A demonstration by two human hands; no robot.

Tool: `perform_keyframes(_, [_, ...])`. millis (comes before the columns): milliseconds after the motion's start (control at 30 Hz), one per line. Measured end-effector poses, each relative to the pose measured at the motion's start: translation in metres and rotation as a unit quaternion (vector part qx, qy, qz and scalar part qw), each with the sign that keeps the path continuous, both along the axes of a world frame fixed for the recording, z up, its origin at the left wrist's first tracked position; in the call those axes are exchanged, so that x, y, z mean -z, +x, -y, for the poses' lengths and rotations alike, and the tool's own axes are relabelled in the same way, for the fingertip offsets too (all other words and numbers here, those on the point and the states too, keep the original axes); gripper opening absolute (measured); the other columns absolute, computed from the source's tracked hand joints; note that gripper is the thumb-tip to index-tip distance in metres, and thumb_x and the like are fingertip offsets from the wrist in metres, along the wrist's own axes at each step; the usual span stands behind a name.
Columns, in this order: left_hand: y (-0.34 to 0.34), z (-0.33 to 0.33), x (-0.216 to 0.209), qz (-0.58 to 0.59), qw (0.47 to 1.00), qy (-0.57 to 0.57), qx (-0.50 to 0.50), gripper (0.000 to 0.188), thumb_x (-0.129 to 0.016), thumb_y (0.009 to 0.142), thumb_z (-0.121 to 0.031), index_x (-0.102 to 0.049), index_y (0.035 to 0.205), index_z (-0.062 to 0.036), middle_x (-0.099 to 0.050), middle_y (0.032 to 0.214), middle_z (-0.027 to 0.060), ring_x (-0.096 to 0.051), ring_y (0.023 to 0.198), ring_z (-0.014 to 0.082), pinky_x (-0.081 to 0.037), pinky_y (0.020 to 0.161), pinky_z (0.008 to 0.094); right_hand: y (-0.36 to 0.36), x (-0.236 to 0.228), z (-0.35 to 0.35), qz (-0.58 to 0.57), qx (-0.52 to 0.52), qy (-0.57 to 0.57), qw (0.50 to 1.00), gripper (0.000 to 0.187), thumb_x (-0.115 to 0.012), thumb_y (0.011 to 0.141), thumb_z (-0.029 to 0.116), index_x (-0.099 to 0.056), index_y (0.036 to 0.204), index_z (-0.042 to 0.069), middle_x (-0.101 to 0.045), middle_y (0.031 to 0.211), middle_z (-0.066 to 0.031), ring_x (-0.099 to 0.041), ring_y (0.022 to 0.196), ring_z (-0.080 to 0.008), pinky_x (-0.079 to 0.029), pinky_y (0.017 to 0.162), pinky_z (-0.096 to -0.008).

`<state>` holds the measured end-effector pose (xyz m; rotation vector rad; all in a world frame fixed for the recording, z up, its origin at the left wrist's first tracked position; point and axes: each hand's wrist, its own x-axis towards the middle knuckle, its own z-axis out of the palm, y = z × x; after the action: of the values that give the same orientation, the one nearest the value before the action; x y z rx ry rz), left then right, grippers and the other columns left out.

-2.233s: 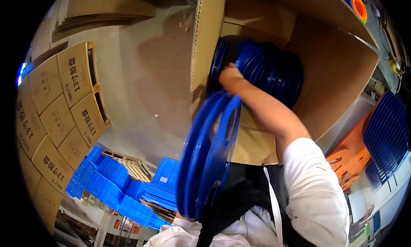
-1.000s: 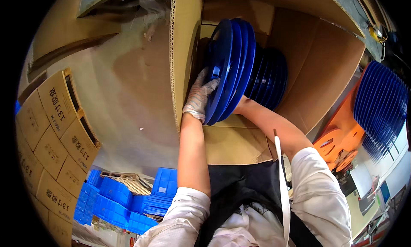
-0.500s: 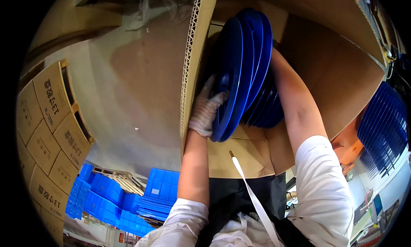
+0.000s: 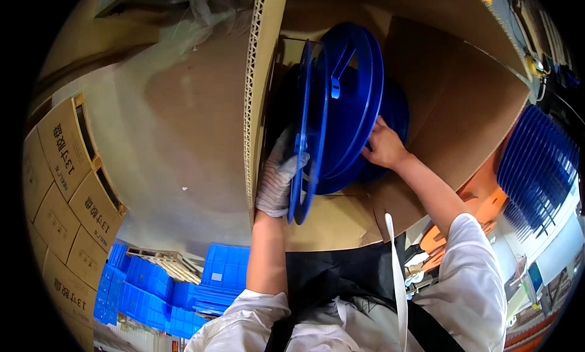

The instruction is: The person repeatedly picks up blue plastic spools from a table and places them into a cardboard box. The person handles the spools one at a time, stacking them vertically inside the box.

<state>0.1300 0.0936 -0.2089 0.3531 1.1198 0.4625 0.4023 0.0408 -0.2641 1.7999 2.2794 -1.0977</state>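
Inside a large open cardboard box [image 4: 353, 227] are several round blue plastic reel discs, standing on edge. My left hand [image 4: 278, 178], in a striped pale glove, is closed round the leftmost reel disc [image 4: 303, 196], which is tilted apart from the others. Next to it a larger blue disc [image 4: 348, 129] shows slots near its middle. My right hand [image 4: 387, 146], bare, has its fingers bent at the right rim of the grouped discs; its grip is partly hidden. Farther right, another blue disc [image 4: 396, 111] leans in the box's shadow.
Stacked cardboard cartons [image 4: 56, 215] stand at the left. Blue plastic crates [image 4: 146, 279] and a wooden pallet [image 4: 167, 263] lie at lower left. On the right are a row of blue discs [image 4: 539, 166] and orange discs [image 4: 481, 202]. The box's left wall [image 4: 259, 78] rises beside my left hand.
The discs have spread apart, the leftmost one swinging away from the group. My right hand has come from behind the stack to its near right rim. The view has shifted slightly.
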Motion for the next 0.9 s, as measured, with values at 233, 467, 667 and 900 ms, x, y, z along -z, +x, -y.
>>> perform_keyframes(233, [0.034,-0.003,0.005,0.012,0.999,-0.030,-0.014,0.072,-0.072,0.079,-0.020,-0.039,0.142,-0.0049,-0.058,0.111,0.0026,-0.052,0.102,0.0109,-0.042,0.091,0.0242,0.014,0.054,0.002,-0.048,0.388,-0.039,0.920,0.040,-0.056,0.089,0.027,-0.057,0.124,0.007,-0.058,0.126,-0.0188,-0.056,0.112,-0.0332,-0.042,0.097,-0.0384])
perform_keyframes(467, [0.039,0.021,0.021,-0.027,1.000,0.002,0.011,0.077,-0.067,0.079,-0.008,-0.030,0.146,-0.0037,-0.050,0.134,0.0162,-0.049,0.121,0.0230,-0.035,0.105,0.0314,0.013,0.010,-0.030,-0.448,0.654,-0.110,0.600,0.074,-0.041,0.094,0.057,-0.031,0.144,0.004,-0.035,0.148,-0.0167,-0.030,0.138,-0.0293,-0.018,0.114,-0.0434])
perform_keyframes(667, [0.043,0.012,-0.031,-0.016,1.000,0.016,0.019,0.074,-0.064,0.082,-0.013,-0.029,0.146,-0.0017,-0.045,0.138,0.0132,-0.046,0.123,0.0219,-0.035,0.105,0.0324,-0.012,0.032,-0.130,-0.302,0.616,-0.048,0.726,0.062,-0.063,0.087,0.019,-0.034,0.140,0.003,-0.050,0.129,-0.0223,-0.055,0.112,-0.0314,-0.046,0.089,-0.0378])
perform_keyframes(900, [-0.014,0.057,-0.083,-0.014,0.993,0.115,0.009,0.072,-0.070,0.086,-0.027,-0.034,0.144,-0.0046,-0.056,0.125,0.0079,-0.057,0.107,0.0175,-0.047,0.088,0.0261,-0.009,-0.104,-0.068,-0.341,0.637,0.083,0.686,0.029,-0.053,0.095,0.007,-0.049,0.123,0.001,-0.067,0.086,-0.0105,-0.066,0.068,-0.0152,-0.047,0.056,-0.0233])
